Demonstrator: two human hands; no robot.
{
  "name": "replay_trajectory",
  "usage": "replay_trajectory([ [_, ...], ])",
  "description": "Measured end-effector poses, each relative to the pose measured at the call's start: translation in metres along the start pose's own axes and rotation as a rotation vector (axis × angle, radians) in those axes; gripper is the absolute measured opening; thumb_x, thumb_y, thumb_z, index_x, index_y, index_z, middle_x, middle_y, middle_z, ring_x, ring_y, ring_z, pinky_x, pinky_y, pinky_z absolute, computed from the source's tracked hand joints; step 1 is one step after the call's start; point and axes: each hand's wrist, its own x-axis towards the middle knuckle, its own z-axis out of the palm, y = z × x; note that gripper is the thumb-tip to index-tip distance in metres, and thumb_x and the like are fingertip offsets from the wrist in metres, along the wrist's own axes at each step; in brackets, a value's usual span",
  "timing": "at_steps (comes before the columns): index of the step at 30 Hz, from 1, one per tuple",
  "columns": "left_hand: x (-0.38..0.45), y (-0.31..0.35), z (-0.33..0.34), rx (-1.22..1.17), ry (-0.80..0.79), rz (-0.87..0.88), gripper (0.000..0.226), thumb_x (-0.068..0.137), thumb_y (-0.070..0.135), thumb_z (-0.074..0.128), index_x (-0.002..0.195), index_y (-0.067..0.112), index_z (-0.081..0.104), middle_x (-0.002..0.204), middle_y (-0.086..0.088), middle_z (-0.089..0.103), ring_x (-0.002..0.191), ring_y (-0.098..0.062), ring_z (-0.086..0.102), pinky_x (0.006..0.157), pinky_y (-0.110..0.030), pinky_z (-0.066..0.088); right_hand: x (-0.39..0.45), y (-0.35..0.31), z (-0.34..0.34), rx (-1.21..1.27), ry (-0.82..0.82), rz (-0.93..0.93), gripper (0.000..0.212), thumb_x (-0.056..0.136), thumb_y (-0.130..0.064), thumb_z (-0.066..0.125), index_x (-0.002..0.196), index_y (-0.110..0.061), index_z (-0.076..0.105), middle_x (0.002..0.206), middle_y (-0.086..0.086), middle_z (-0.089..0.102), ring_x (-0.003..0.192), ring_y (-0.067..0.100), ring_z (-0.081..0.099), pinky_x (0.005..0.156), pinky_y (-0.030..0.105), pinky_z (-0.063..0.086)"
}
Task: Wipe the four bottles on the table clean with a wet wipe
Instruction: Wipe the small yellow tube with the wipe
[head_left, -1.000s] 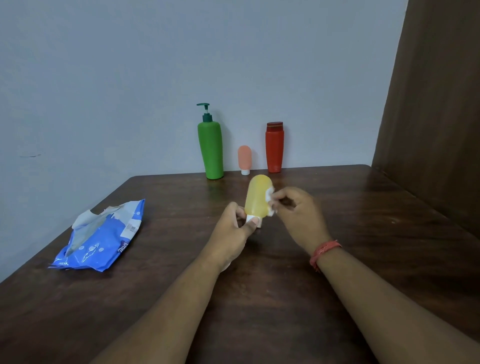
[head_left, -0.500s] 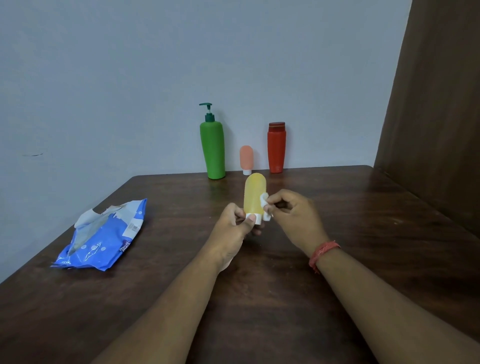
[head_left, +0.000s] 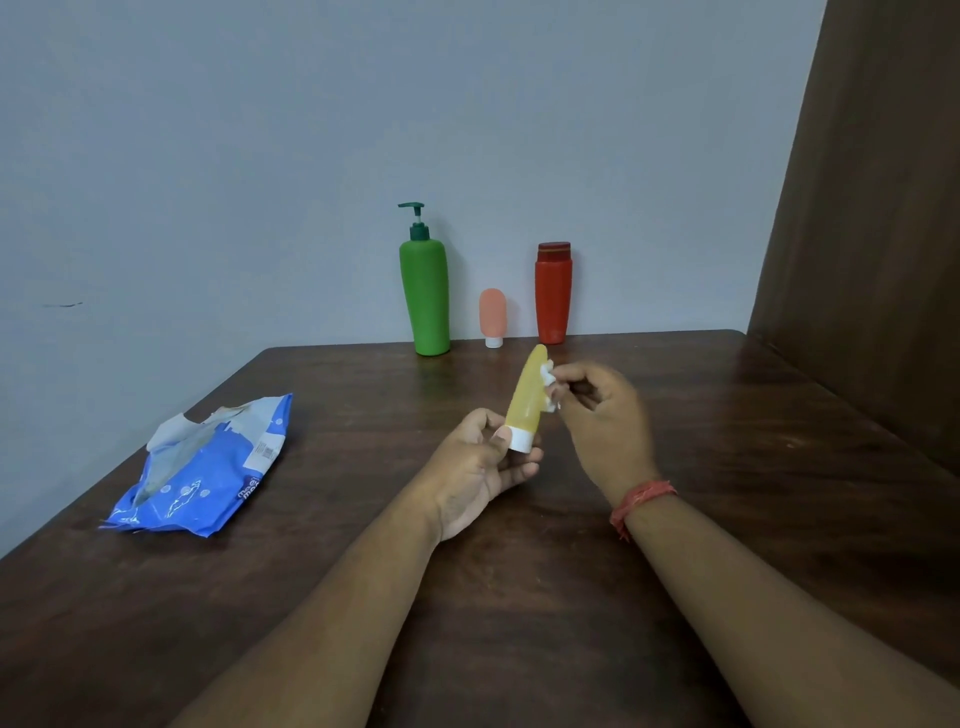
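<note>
Above the middle of the table, my left hand (head_left: 480, 462) pinches the white cap of a small yellow bottle (head_left: 525, 395), which stands cap down and tilts to the right. My right hand (head_left: 602, 415) pinches a bunched white wet wipe (head_left: 549, 387) against the bottle's right side. Most of the wipe is hidden by my fingers. Along the far edge by the wall stand a green pump bottle (head_left: 426, 291), a small pink bottle (head_left: 492, 316) on its white cap, and a red bottle (head_left: 554, 293).
A blue pack of wet wipes (head_left: 208, 473) lies open near the left edge of the dark wooden table (head_left: 519, 597). A brown wooden panel (head_left: 878, 208) rises along the right side. A grey wall stands behind the bottles.
The yellow bottle has tipped from upright to leaning right. My right hand has slid the wipe up along its side. My left hand has opened out more under the cap.
</note>
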Motion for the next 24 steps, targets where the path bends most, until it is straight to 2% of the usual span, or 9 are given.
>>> replay_trajectory([
  [3, 0.001, 0.001, -0.003, -0.054, 0.023, -0.008, 0.014, 0.107, 0.004, 0.037, 0.099, 0.005, 0.048, 0.102, -0.019, 0.064, 0.085, -0.023, 0.065, 0.077, -0.034, 0.058, -0.007, 0.001, -0.002, -0.004, -0.141, 0.013, 0.012, 0.086, -0.001, 0.071, 0.089, -0.012, 0.072, 0.098, -0.005, 0.071, 0.089, 0.004, 0.068, 0.078, 0.017, 0.053],
  [5, 0.001, 0.003, -0.005, -0.093, 0.03, -0.005, 0.016, 0.108, 0.006, 0.037, 0.096, 0.006, 0.048, 0.102, -0.018, 0.065, 0.084, -0.022, 0.064, 0.076, -0.034, 0.057, -0.011, 0.0, 0.001, -0.012, -0.216, 0.015, 0.009, 0.085, 0.0, 0.072, 0.087, -0.01, 0.072, 0.097, -0.008, 0.07, 0.087, 0.0, 0.068, 0.076, 0.014, 0.053],
  [10, 0.0, 0.0, 0.001, -0.013, 0.002, -0.021, 0.011, 0.108, 0.006, 0.038, 0.1, 0.007, 0.046, 0.101, -0.018, 0.061, 0.083, -0.022, 0.064, 0.076, -0.033, 0.059, 0.002, 0.002, 0.0, 0.019, 0.012, 0.006, 0.025, 0.087, -0.001, 0.068, 0.087, -0.026, 0.069, 0.096, -0.009, 0.069, 0.091, 0.007, 0.067, 0.079, 0.022, 0.055],
  [12, 0.0, 0.0, 0.002, -0.006, 0.034, -0.011, 0.01, 0.108, 0.007, 0.039, 0.099, 0.007, 0.045, 0.102, -0.019, 0.06, 0.084, -0.022, 0.064, 0.075, -0.032, 0.058, -0.001, 0.002, -0.002, 0.007, -0.042, 0.02, 0.018, 0.087, -0.002, 0.07, 0.088, -0.02, 0.07, 0.096, -0.008, 0.069, 0.09, 0.003, 0.066, 0.078, 0.016, 0.053],
  [15, 0.002, 0.002, -0.001, -0.054, 0.119, 0.024, 0.011, 0.107, 0.006, 0.041, 0.097, 0.008, 0.044, 0.106, -0.021, 0.063, 0.085, -0.023, 0.065, 0.073, -0.031, 0.058, -0.01, 0.004, 0.003, -0.018, -0.255, 0.029, 0.014, 0.083, -0.001, 0.074, 0.084, -0.015, 0.07, 0.096, -0.006, 0.07, 0.09, 0.001, 0.068, 0.077, 0.014, 0.052],
  [17, 0.002, 0.001, -0.001, -0.066, 0.128, 0.033, 0.011, 0.106, 0.006, 0.044, 0.096, 0.009, 0.043, 0.108, -0.024, 0.065, 0.088, -0.025, 0.067, 0.075, -0.032, 0.058, -0.009, 0.004, 0.006, -0.05, -0.238, 0.027, 0.014, 0.083, -0.002, 0.074, 0.083, -0.015, 0.069, 0.095, -0.005, 0.069, 0.087, 0.0, 0.067, 0.075, 0.013, 0.052],
  [20, 0.0, 0.0, 0.002, -0.019, 0.113, 0.026, 0.012, 0.103, 0.004, 0.049, 0.095, 0.009, 0.042, 0.109, -0.027, 0.064, 0.093, -0.029, 0.07, 0.08, -0.035, 0.06, -0.003, 0.002, 0.007, -0.03, -0.056, 0.043, 0.011, 0.086, -0.005, 0.072, 0.083, -0.015, 0.069, 0.093, -0.002, 0.068, 0.083, 0.006, 0.066, 0.072, 0.016, 0.053],
  [21, 0.0, 0.0, 0.003, -0.003, 0.118, 0.029, 0.014, 0.102, 0.002, 0.051, 0.094, 0.009, 0.042, 0.11, -0.028, 0.064, 0.094, -0.03, 0.07, 0.082, -0.036, 0.06, -0.002, 0.002, 0.006, -0.024, -0.043, 0.047, 0.01, 0.086, -0.006, 0.072, 0.083, -0.015, 0.068, 0.092, -0.002, 0.068, 0.083, 0.007, 0.066, 0.071, 0.018, 0.054],
  [24, -0.001, 0.0, 0.003, 0.009, 0.17, 0.064, 0.02, 0.1, 0.0, 0.054, 0.089, 0.01, 0.041, 0.11, -0.029, 0.064, 0.094, -0.029, 0.071, 0.084, -0.037, 0.06, -0.008, 0.003, 0.004, -0.09, -0.186, 0.05, 0.014, 0.085, -0.008, 0.074, 0.079, -0.018, 0.065, 0.088, -0.005, 0.065, 0.077, 0.004, 0.062, 0.067, 0.013, 0.049],
])
